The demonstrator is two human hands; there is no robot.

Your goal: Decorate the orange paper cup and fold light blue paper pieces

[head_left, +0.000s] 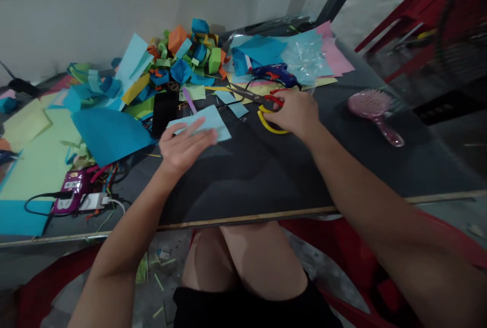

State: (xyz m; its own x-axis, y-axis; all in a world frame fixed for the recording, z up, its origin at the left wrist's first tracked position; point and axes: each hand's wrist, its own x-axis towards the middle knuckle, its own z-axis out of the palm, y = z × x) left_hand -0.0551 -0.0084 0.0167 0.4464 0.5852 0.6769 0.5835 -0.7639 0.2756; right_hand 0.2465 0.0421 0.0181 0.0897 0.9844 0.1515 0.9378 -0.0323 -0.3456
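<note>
My left hand [186, 145] lies over a light blue sheet of paper [217, 121], its fingers stretched out and slightly blurred. A purple pen [189, 99] reaches up from the far edge of that sheet. Over to the right, my right hand [299, 112] has its fingers closed at the handles of a pair of scissors [262, 98]. One handle loop is yellow, the other red, and the blades point left and away from me. Small light blue paper pieces [238, 109] lie between the two hands. Just left of the pen is a black phone [165, 113].
Behind my hands sits a pile of folded colored paper [180, 71]. A blue glue gun [277, 73] lies beyond the scissors. At right is a pink hairbrush [373, 107]; at left, a blue sheet [110, 137] and a purple device [72, 191] with cables.
</note>
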